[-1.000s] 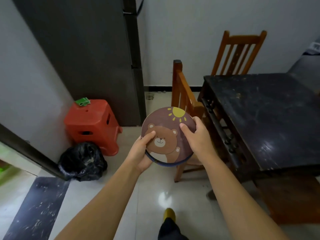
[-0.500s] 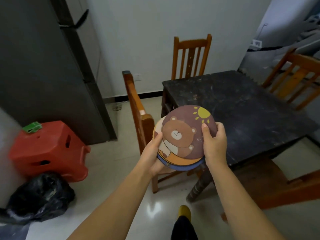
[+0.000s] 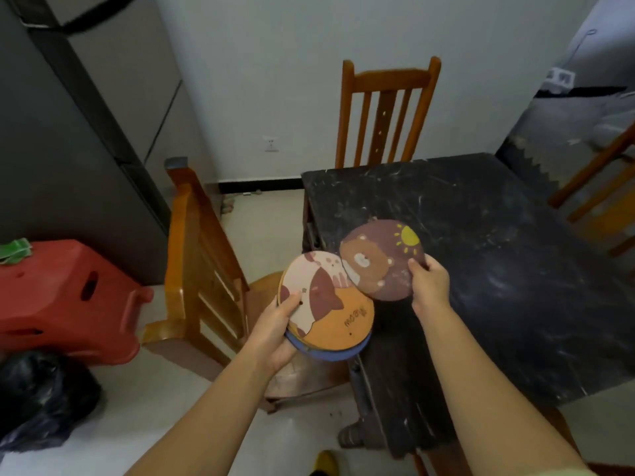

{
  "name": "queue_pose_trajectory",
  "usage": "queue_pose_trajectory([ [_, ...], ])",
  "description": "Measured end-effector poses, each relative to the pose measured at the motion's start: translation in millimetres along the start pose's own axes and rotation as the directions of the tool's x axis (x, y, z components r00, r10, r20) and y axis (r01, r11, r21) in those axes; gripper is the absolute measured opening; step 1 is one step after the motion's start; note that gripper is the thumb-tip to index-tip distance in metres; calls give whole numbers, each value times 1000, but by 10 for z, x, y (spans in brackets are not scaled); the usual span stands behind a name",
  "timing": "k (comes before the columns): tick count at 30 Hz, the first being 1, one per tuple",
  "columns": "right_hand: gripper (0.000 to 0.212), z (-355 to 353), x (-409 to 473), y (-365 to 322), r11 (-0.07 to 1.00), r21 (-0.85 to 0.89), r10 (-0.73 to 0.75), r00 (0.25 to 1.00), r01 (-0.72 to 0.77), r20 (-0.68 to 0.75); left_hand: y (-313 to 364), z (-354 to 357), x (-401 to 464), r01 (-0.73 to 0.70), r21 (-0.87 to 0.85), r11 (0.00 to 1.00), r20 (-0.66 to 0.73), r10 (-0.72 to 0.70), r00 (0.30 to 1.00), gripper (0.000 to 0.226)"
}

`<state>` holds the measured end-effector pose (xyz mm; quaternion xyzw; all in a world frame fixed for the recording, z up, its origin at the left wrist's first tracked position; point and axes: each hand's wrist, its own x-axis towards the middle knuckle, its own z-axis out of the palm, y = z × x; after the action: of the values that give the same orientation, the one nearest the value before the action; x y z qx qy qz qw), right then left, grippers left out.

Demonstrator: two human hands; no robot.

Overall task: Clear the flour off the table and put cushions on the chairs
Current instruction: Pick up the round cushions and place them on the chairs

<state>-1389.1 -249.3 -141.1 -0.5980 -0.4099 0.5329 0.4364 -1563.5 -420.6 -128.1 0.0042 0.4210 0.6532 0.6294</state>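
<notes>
Big grey fridge (image 3: 79,139) fills the left side, and the dark scuffed desk (image 3: 515,269) takes up the right, with a wooden chair (image 3: 386,111) at its far edge against the wall and another chair (image 3: 201,269) at its left side, backrest toward the fridge. Red plastic stool (image 3: 65,297) sits by the fridge with a black bag (image 3: 41,400) just in front of it. Over the desk's near-left corner, the left hand (image 3: 275,334) grips a stack of round cushions (image 3: 326,307), thumb on top of the cat-print one, fingers curled under. The right hand (image 3: 429,286) pinches the edge of the bear cushion (image 3: 381,259), held just right of the stack, its lower-left edge overlapping it.
</notes>
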Motion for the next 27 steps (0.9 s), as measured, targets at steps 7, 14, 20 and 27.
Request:
queue_pose_trajectory([
  [7, 24, 152, 627, 642, 971, -195, 120, 987, -140, -108, 214, -204, 131, -20, 32, 999, -130, 24, 991, 24],
  [14, 60, 207, 560, 490, 789, -601, -212, 975, 127, -71, 274, -48, 249, 20, 82, 996, -85, -13, 996, 34],
  [20, 29, 866, 125, -221, 992, -127, 62, 850, 6, 524, 635, 244, 330, -79, 66, 995, 1, 79, 997, 30],
  [27, 33, 1484, -330, -614, 970, 115, -244, 809, 216, 534, 1458, 209, 243, -194, 138, 971, 31, 191, 981, 23],
])
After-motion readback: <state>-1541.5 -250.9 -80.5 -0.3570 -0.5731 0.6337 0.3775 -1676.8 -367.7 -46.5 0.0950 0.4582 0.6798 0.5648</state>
